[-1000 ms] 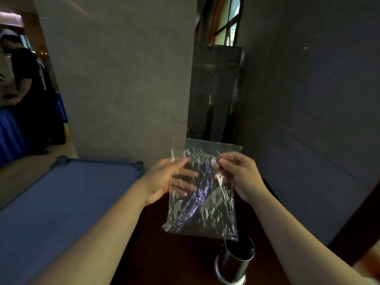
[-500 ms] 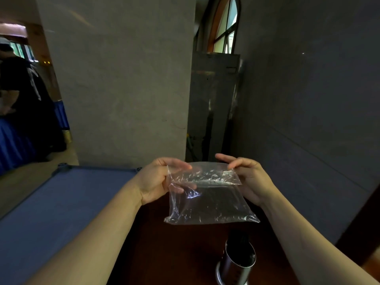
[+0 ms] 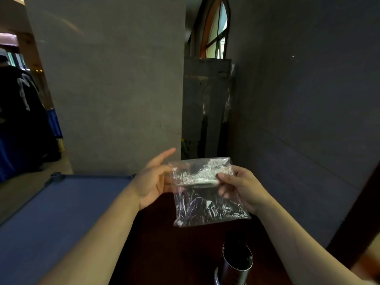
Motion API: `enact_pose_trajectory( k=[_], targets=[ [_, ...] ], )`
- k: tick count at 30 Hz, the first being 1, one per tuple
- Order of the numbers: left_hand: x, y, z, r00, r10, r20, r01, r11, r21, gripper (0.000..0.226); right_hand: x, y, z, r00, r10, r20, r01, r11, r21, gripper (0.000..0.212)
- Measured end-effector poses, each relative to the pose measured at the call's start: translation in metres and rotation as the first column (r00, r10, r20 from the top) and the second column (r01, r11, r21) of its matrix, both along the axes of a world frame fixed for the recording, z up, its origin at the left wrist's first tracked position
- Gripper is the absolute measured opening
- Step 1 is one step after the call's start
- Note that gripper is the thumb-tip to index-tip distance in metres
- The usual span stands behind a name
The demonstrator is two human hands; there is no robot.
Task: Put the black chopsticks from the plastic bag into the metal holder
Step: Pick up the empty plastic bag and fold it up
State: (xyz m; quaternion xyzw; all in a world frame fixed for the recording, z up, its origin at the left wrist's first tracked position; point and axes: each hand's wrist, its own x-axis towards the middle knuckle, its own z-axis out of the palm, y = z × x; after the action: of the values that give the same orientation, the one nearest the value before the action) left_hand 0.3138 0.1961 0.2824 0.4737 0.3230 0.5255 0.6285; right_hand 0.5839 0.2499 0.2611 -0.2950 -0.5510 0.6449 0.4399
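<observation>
no readable text, labels, brands or numbers anywhere, plastic bag (image 3: 207,194) clear and unprinted as far as visible, metal holder (image 3: 236,264) plain with no marking legible, walls bare of signs, background too dark and blurred for lettering

Both forearms reach forward, bare. Left hand (image 3: 153,179) is open, index finger pointing up and away. Right hand (image 3: 239,187) has a pinching grip, thumb against curled fingers.
</observation>
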Motion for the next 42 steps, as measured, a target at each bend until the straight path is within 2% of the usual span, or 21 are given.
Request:
enact_pose_trajectory(
  k=[2,5,6,9,12,16,19,23,27,29,31,33,35,39,42],
  targets=[
    [0.0,-0.003,-0.003,0.995,-0.067,0.07,0.072,0.994,-0.077,0.059,0.0,0.001,0.003,0.998,-0.049,-0.036,0.051,0.998,0.045,0.012],
    [0.005,-0.008,-0.003,0.979,-0.178,-0.096,0.165,0.978,-0.125,0.072,-0.006,0.0,0.008,0.994,-0.098,-0.054,0.102,0.99,0.093,0.015],
    [0.007,-0.009,-0.001,0.974,-0.174,-0.146,0.158,0.98,-0.118,0.069,-0.008,-0.001,0.009,0.992,-0.109,-0.061,0.115,0.988,0.105,0.016],
    [0.011,-0.01,0.003,0.979,-0.124,-0.159,0.111,0.99,-0.092,0.05,-0.012,-0.003,0.012,0.989,-0.122,-0.085,0.133,0.981,0.14,0.016],
    [0.009,-0.011,0.005,0.986,-0.103,-0.13,0.098,0.994,-0.041,0.033,-0.009,-0.005,0.013,0.994,-0.081,-0.074,0.092,0.983,0.157,0.018],
    [0.006,-0.013,0.005,0.992,-0.064,-0.111,0.064,0.998,-0.002,0.034,0.001,-0.009,0.011,0.999,0.051,-0.012,-0.05,0.994,0.095,0.031],
    [0.005,-0.015,0.005,0.991,-0.037,-0.127,0.038,0.999,0.009,0.034,0.004,-0.01,0.014,0.99,0.118,-0.072,-0.112,0.99,0.082,0.032],
    [0.006,-0.017,0.009,0.991,-0.046,-0.123,0.055,0.996,0.068,0.038,0.004,-0.013,0.024,0.982,0.091,-0.163,-0.08,0.994,0.073,0.02],
    [0.005,-0.015,0.019,0.995,-0.073,-0.07,0.079,0.993,0.089,0.034,0.005,-0.016,0.032,0.962,0.098,-0.254,-0.099,0.995,0.01,0.025],
    [0.004,-0.015,0.025,0.995,-0.071,-0.072,0.078,0.991,0.108,0.03,0.007,-0.014,0.038,0.958,0.117,-0.263,-0.121,0.993,0.001,0.035],
    [0.003,-0.014,0.032,0.994,-0.063,-0.094,0.074,0.989,0.126,0.028,0.009,-0.012,0.043,0.958,0.154,-0.242,-0.171,0.984,-0.051,0.05],
    [0.003,-0.011,0.035,0.993,-0.025,-0.116,0.038,0.993,0.111,0.025,0.012,-0.01,0.046,0.978,0.162,-0.131,-0.173,0.982,-0.078,0.063],
    [0.005,-0.007,0.037,0.989,0.02,-0.143,-0.006,0.995,0.097,0.024,0.012,-0.01,0.05,0.989,0.145,-0.043,-0.147,0.988,-0.055,0.054],
    [0.01,-0.006,0.047,0.988,0.038,-0.153,-0.023,0.995,0.099,0.031,0.011,-0.009,0.053,0.995,0.093,-0.028,-0.093,0.996,0.017,0.062],
    [0.011,-0.003,0.054,0.999,0.026,-0.031,-0.023,0.995,0.097,0.043,0.006,-0.008,0.058,0.998,0.009,-0.068,-0.005,0.998,0.061,0.069]
  ],
)
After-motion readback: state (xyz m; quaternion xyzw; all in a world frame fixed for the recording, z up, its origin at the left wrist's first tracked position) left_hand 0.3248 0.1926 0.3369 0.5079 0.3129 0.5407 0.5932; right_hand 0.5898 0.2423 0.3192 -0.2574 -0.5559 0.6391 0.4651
